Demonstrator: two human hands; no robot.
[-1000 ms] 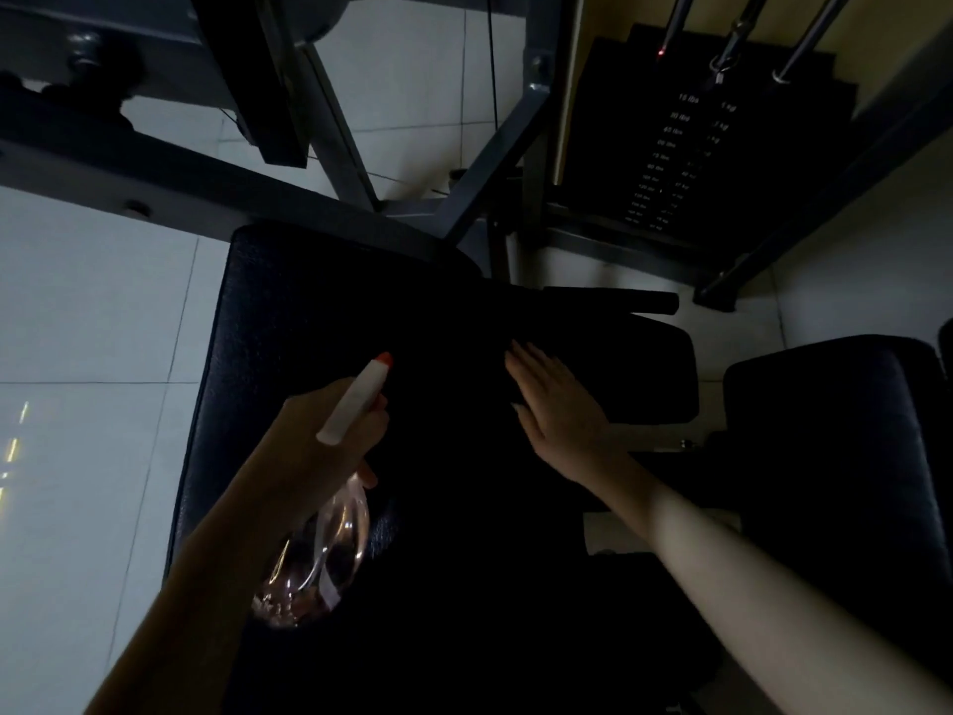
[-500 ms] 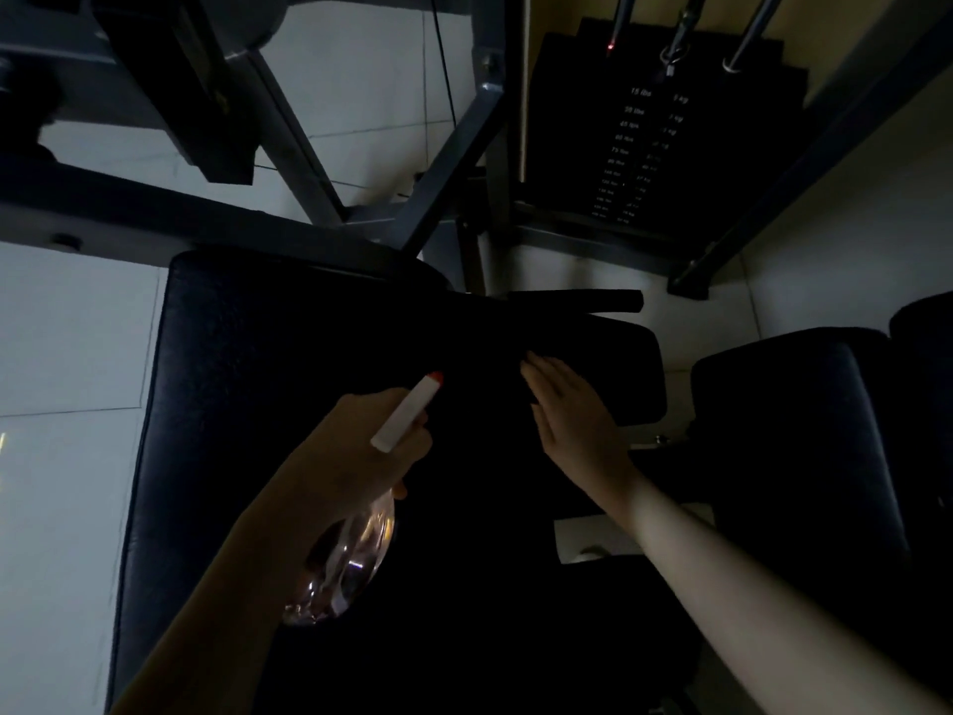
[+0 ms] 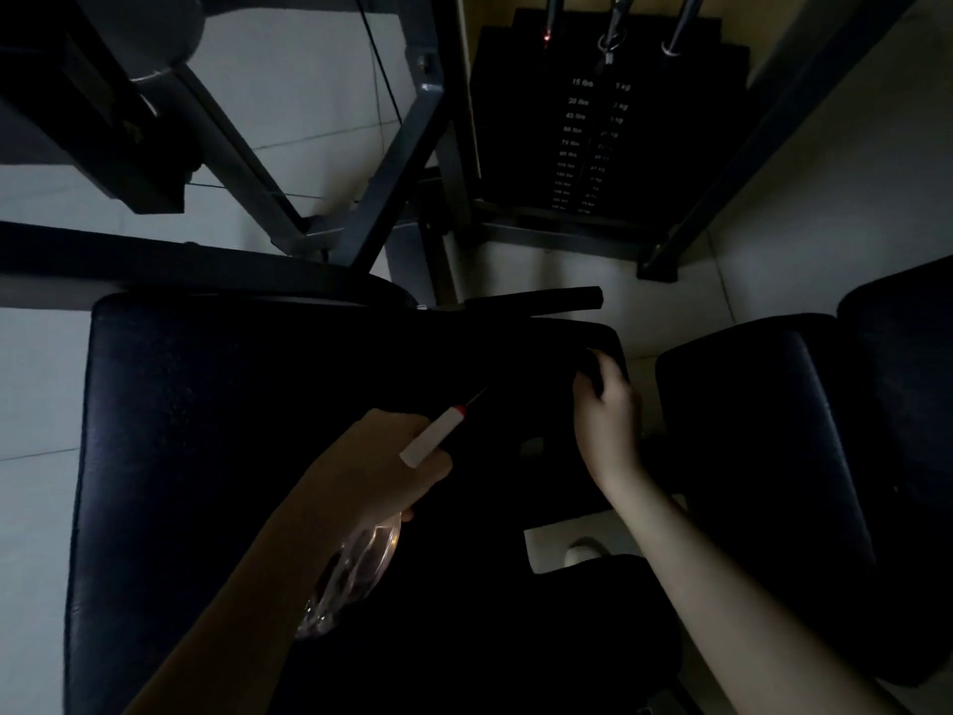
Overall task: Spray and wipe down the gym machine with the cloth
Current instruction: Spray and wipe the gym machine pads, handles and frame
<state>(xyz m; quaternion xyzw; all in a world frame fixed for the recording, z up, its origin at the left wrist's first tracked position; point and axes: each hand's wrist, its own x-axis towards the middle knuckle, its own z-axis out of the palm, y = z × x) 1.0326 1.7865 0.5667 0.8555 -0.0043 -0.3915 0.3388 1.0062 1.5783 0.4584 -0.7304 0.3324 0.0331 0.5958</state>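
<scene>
A dim room with a pale tiled floor holds the gym machine, and its wide black seat pad fills the middle of the view. Beyond the pad's far edge rise the grey steel frame bars, and past them the dark weight stack with faint numbers on it. Just beside the pad's right edge stands a second black pad. Over the pad's middle the left hand grips the neck of a clear spray bottle, fingers wrapped round it, its white nozzle with a red tip aimed at the pad's far right part. The right hand reaches to the pad's far right corner, fingers curled over something dark there, perhaps the cloth or only the pad's edge; in this gloom I cannot tell which.
</scene>
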